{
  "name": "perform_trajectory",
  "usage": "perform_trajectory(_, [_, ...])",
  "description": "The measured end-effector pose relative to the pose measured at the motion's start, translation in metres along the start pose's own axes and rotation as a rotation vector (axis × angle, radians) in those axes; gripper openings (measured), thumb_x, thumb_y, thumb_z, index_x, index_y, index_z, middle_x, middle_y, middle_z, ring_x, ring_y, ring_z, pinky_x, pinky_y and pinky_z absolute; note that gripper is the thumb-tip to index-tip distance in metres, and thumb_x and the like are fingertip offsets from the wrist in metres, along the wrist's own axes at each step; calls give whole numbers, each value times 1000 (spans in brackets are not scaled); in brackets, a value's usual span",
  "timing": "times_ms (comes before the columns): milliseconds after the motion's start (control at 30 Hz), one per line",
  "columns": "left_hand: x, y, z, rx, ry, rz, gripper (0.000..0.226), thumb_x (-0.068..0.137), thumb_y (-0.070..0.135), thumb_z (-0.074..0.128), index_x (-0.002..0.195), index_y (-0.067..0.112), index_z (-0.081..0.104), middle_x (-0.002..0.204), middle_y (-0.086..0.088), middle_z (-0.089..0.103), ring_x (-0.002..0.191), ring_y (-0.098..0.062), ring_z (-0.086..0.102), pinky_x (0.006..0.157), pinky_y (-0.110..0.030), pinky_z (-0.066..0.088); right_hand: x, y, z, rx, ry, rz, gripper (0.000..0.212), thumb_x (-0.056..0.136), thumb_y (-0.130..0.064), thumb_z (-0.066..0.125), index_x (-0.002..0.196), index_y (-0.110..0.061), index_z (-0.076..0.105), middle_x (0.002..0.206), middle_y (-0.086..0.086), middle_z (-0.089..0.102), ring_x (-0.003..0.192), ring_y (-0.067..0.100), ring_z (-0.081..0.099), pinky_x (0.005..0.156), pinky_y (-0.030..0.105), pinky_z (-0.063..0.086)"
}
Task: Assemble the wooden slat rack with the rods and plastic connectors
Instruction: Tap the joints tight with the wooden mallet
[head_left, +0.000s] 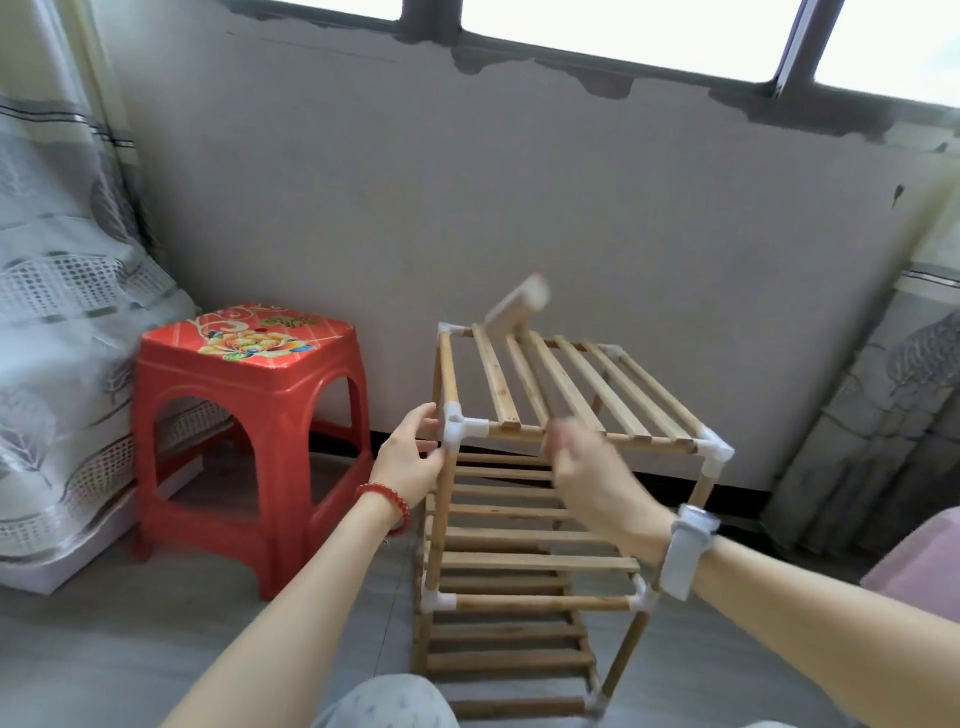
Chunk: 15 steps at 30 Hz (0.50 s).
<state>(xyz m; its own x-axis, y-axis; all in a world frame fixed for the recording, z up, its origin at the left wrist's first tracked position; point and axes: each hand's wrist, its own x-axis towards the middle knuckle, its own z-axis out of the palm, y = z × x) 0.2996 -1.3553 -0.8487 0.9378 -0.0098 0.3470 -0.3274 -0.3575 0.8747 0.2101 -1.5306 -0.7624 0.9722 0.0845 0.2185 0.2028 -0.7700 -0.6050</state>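
The rack (524, 519) stands on the floor (130, 649) near the far wall (519, 208), right of a red stool (249, 441). The left hand (410, 457) grips its near-left top connector (460, 428). The right hand (592, 473) is blurred at the near top rod (587, 435); I cannot tell its grip. A blurred loose slat (517, 306) tilts above the far edge.

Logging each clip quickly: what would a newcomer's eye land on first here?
The tall wooden slat rack with white plastic corner connectors at centre, on the grey floor. The left hand grips its near top-left corner; the blurred right hand is at the front rail. A bright red plastic stool stands to the left.
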Motion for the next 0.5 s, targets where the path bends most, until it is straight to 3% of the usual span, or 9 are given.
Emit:
perform_trajectory(33, [0,-1,0,3,-1,4,52,91,9,57,138,16,39,119,7,50,102,-9,50,61,-7,40,-5,6,7,-116,-145,86,28,102,-28,29,84,-20,49,71,-4,51,60,8,47,58,24,41])
perform_trajectory(67, [-1,-1,-1,10,-8,7,51,90,9,58,138,17,40,122,5,51,104,-11,51,67,-9,42,-2,9,8,-135,-183,118,29,102,-29,29,83,-20,50,72,-4,52,60,8,47,58,24,41])
perform_trajectory(167, [1,-3,-5,86,-16,25,54,89,11,59,139,17,38,133,-2,48,116,-19,52,92,-29,46,21,-5,-17,45,21,8,34,103,-28,29,77,-21,49,69,-2,51,59,9,45,52,19,38])
perform_trajectory(267, [7,5,-9,126,-57,84,58,89,13,61,141,16,36,139,-2,40,121,-18,47,97,-33,45,31,-6,-34,179,203,-108,33,103,-26,27,75,-21,45,63,-2,47,54,9,42,49,17,35])
perform_trajectory(300, [10,9,-9,157,-73,132,57,89,15,61,141,16,36,141,-2,38,125,-17,44,100,-33,43,29,0,-30,141,165,-90,32,103,-26,27,76,-22,44,64,-3,46,55,9,42,50,17,35])
perform_trajectory(400, [22,16,-7,366,-145,263,46,91,24,58,135,17,45,148,0,31,138,-18,26,112,-35,27,21,32,-10,-79,-174,105,33,103,-29,27,76,-22,44,66,-3,47,55,9,42,50,20,35])
perform_trajectory(500, [36,23,-1,782,-270,356,37,93,42,49,122,20,58,143,4,40,141,-17,18,112,-41,25,28,54,-14,133,-91,150,37,103,-30,26,76,-17,47,61,-1,45,54,13,41,51,26,36])
